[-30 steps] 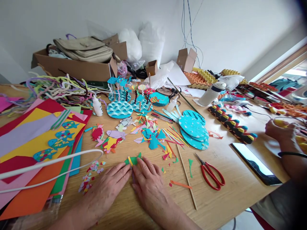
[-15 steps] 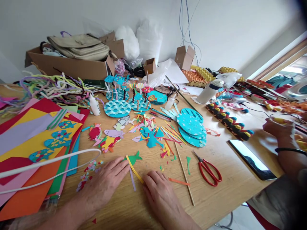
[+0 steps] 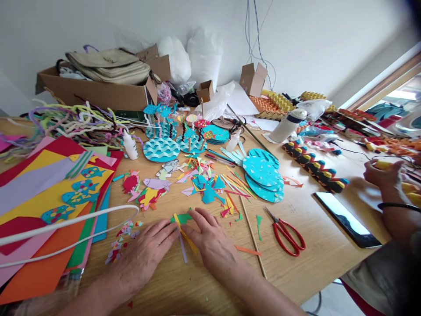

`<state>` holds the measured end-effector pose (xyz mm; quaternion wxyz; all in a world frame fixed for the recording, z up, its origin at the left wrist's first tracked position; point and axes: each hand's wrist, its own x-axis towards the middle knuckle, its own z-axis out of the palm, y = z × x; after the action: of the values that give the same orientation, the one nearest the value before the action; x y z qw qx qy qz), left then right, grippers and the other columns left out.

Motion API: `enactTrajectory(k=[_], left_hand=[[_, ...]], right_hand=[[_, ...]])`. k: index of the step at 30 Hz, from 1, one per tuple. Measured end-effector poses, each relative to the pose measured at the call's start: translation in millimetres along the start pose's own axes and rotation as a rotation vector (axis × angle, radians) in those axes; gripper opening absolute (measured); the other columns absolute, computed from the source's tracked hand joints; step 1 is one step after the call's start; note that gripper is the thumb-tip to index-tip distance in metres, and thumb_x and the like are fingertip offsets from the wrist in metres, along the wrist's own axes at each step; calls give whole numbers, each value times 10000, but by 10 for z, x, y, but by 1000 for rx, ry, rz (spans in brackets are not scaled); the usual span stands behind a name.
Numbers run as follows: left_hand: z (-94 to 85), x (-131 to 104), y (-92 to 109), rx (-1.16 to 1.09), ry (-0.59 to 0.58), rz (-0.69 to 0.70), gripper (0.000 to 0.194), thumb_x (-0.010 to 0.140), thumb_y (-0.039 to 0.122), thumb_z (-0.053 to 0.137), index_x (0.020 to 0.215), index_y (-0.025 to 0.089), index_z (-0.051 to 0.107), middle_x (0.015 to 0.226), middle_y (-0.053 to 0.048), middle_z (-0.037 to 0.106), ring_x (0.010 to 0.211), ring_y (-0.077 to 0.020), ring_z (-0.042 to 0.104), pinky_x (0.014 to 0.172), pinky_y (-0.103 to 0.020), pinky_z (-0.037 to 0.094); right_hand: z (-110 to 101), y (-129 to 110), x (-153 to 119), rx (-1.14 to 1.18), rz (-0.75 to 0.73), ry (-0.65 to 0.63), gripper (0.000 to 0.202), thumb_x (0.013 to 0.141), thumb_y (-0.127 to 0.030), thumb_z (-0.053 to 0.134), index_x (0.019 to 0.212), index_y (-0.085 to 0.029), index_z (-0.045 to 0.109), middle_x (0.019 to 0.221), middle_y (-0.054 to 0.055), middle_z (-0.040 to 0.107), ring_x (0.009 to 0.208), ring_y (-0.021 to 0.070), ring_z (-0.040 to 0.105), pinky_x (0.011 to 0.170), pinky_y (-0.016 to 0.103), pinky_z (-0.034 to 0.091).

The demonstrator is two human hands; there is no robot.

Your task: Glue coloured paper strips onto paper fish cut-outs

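Observation:
A green paper fish (image 3: 179, 218) lies on the table between my hands, with a yellow strip (image 3: 189, 240) across it and a purple strip (image 3: 183, 249) hanging below. My left hand (image 3: 149, 245) presses on the fish's left end with its fingertips, fingers close together. From the right, my right hand (image 3: 208, 235) reaches over the fish; its thumb and fingers rest on the yellow strip and the tail, partly hiding both. Red-handled scissors (image 3: 287, 235) lie open at the right, beyond a thin wooden stick (image 3: 252, 235).
Coloured paper sheets (image 3: 39, 245) and a white cable (image 3: 98, 210) are at the left. Paper scraps, turquoise discs (image 3: 263, 169) and glue bottles (image 3: 130, 145) lie behind. A phone (image 3: 345, 219) is at the right, near another person's hand (image 3: 383, 173).
My right hand has moved up and forward from the yellow strip's lower end onto the fish. My left hand has barely moved.

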<state>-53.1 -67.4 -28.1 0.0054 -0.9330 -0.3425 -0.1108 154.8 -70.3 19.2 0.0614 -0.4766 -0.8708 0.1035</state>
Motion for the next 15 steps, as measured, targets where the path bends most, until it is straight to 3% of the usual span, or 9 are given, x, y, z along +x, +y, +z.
enactTrajectory(k=[6,15], left_hand=[[-54,32,5,20,-3,37,465,773,21,365,1201,162,479,1235,-53,514,1139,-212,402,905,-363,436],[-42,29,37,41,37,7,431,786,-7,330,1128,170,524,1203,-68,519,1122,-210,423,892,-357,444]], right_hand=[[89,108,106,-75,-106,-84,346,882,-206,369,1205,-283,468,1366,63,343,1240,291,262,874,459,375],[116,56,35,-79,-62,-10,331,881,-188,388,1194,-246,478,1344,67,384,1241,270,274,900,431,372]])
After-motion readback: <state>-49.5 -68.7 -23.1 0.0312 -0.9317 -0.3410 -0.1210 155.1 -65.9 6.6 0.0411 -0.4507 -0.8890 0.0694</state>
